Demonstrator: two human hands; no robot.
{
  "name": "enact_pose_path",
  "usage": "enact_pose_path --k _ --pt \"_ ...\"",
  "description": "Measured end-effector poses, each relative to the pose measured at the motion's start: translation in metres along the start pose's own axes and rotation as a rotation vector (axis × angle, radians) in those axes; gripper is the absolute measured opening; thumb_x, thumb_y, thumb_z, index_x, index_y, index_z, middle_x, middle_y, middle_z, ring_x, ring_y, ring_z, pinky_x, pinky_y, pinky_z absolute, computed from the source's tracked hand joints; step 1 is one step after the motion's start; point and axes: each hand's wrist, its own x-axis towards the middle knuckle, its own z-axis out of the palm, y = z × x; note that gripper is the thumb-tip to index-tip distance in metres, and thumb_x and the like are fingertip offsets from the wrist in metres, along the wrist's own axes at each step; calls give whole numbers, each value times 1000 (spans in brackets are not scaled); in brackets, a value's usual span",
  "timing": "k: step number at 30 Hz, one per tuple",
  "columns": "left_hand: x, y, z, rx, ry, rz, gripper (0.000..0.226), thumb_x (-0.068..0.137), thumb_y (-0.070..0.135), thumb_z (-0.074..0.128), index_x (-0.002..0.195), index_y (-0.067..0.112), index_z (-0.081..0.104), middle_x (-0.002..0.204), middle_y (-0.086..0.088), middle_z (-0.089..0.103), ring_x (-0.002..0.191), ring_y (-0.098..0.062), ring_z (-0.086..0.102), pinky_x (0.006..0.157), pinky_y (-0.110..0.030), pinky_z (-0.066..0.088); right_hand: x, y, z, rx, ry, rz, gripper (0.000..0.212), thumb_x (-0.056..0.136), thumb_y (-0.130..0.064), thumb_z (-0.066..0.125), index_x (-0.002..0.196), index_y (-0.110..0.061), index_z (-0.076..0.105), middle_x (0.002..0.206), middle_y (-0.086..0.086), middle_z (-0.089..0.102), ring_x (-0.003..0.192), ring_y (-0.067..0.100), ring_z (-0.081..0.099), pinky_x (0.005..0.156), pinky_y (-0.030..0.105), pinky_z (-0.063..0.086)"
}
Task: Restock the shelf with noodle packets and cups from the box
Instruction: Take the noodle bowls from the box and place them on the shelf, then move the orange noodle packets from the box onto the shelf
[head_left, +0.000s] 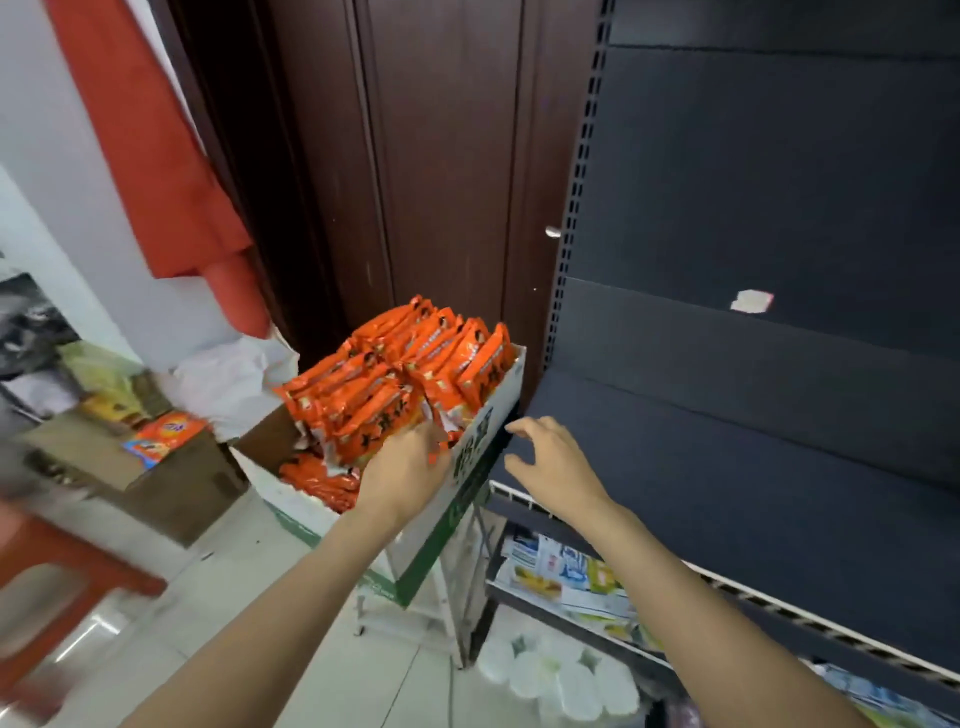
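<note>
Room: shop corner with a pale tiled floor, a dark wooden door (441, 156) behind, red cloth (166, 171) hanging at left.
Shelf: dark metal shelf (753, 467) at right, its board bare; lower tiers hold mixed small goods.
Box: white and green box (467, 467) just beside the shelf's left end, perched on a thin white stand (457, 613); a push on its rim could tip it.
Packets: orange noodle packets (395, 384) heaped above the box rim; loose ones near the edge could slide out when one is pulled. No cups visible.
Left hand: left hand (410, 462) reaches into the box, fingers curled on a packet at the near edge; the grip looks partial, so a drop is possible.
Right hand: right hand (550, 462) hovers over the shelf's left end, fingers loosely spread, holding nothing.
</note>
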Motion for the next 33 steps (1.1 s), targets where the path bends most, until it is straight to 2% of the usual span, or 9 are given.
enact_pose_path --k 6,11,15,19,21,24,27,29,33 --pt "53 -54 -18 -138 -10 -80 21 88 16 53 106 11 63 100 -7 69 90 -27 64 77 -37 52 63 -22 34 8 -15 25 35 93 -22 53 128 -20 49 127 3 47 122 20 44 96 37 44" --pt "117 -63 -12 -107 -86 27 28 87 14 56 114 7 62 115 -9 64 108 -26 59 89 -27 43 124 -8 35 -34 62 49 40 93 -17 53 133 -19 48 132 3 44 127 20 39 98 35 40" --pt "174 -69 1 34 -180 83 49 83 24 65 129 12 53 130 -9 53 122 -26 47 104 -33 37 170 8 32 -106 18 28 57 91 -13 56 143 -21 35 145 0 32 135 19 28 102 35 38" --pt "202 -74 10 214 -306 139 71 81 36 68 142 21 36 143 -3 38 131 -25 33 109 -37 32 203 19 33 -173 -170 -15 82 81 -23 72 147 -30 25 155 -3 13 143 18 15 112 41 31" --pt "210 -76 15 299 -316 166 72 81 41 68 142 24 35 144 0 38 131 -24 30 108 -39 32 212 21 33 -180 -193 -25 75 79 -27 74 143 -31 35 154 -5 17 142 16 16 112 40 30" --pt "214 -77 20 371 -250 200 64 84 42 64 140 27 38 142 3 41 130 -23 30 106 -40 30 219 23 31 -222 -146 -62 55 80 -32 72 131 -34 51 145 -10 32 136 11 25 104 33 34" --pt "216 -84 24 318 -148 257 46 89 39 59 132 29 49 135 5 51 123 -21 39 103 -34 32 222 27 32 -273 -30 -113 40 84 -31 67 124 -32 59 134 -11 46 128 9 35 99 29 39" --pt "218 -88 25 266 -84 300 31 90 39 56 119 29 60 123 6 61 115 -19 46 97 -29 35 222 29 33 -254 50 -157 31 85 -25 67 116 -27 66 124 -9 54 122 11 43 100 31 40" --pt "223 -85 20 109 14 356 20 90 30 60 104 20 69 113 3 66 110 -21 51 91 -31 39 220 27 32 -204 171 -162 21 85 -16 66 105 -19 72 111 -4 61 107 16 51 92 34 45"
